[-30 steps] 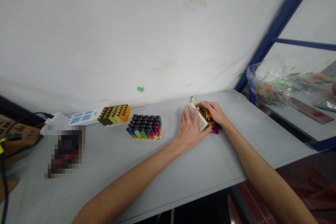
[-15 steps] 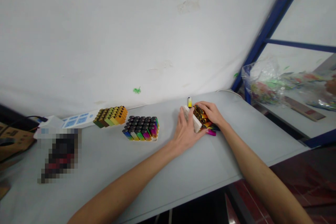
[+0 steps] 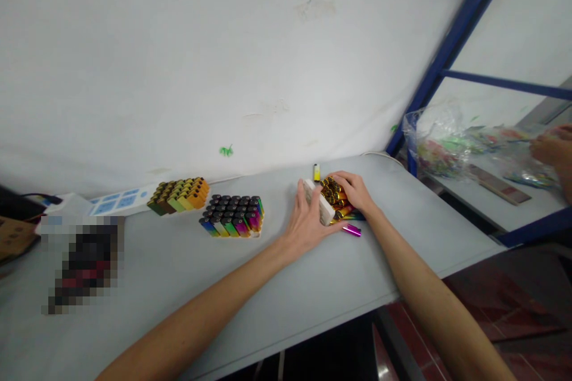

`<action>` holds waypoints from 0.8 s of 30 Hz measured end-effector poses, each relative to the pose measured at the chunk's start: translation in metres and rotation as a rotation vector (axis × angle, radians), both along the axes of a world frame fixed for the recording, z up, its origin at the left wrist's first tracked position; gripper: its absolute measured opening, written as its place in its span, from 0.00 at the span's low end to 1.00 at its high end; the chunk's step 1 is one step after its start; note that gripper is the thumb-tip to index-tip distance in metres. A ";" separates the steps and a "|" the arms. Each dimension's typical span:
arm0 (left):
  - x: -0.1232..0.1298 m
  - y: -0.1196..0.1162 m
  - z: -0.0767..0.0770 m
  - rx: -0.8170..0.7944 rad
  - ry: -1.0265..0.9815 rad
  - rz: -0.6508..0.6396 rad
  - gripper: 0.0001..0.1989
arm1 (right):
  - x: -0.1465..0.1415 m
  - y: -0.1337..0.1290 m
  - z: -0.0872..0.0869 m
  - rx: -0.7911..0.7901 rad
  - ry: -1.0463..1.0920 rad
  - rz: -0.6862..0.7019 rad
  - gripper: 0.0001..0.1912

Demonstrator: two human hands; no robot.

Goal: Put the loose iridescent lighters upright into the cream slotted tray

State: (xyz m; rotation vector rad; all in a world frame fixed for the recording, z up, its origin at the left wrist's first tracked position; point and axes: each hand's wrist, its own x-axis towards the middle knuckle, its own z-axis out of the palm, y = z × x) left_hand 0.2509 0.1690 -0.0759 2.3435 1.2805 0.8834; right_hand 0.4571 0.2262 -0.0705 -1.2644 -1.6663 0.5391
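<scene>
Pale tray (image 3: pixel 326 211) partly hidden (left fingers (image 3: pixel 315 199) across it).

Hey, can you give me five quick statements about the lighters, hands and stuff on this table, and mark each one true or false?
1. The left hand holds the white tray. True.
2. Only one hand is touching anything. False: the right hand also touches the gold lighters.
3. The black-topped lighters stand in rows. True.
4. Nothing lies to their left. False: the power strip does.
5. The magenta lighter lies on the table. True.
</scene>
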 end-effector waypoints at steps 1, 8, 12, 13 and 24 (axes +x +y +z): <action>0.000 0.000 0.000 -0.002 0.004 -0.001 0.55 | 0.000 0.000 0.000 -0.003 -0.005 -0.002 0.20; -0.005 -0.002 0.004 -0.014 0.018 0.003 0.48 | 0.002 0.001 0.001 -0.005 -0.026 0.002 0.19; -0.010 -0.004 0.005 -0.010 -0.001 0.006 0.42 | 0.002 0.000 0.002 -0.006 -0.039 0.012 0.18; -0.010 -0.005 0.005 -0.007 -0.007 0.004 0.42 | 0.002 0.000 0.002 -0.005 -0.042 0.010 0.18; -0.017 -0.011 0.008 0.016 -0.065 0.003 0.38 | 0.003 0.001 0.003 -0.002 -0.090 0.007 0.19</action>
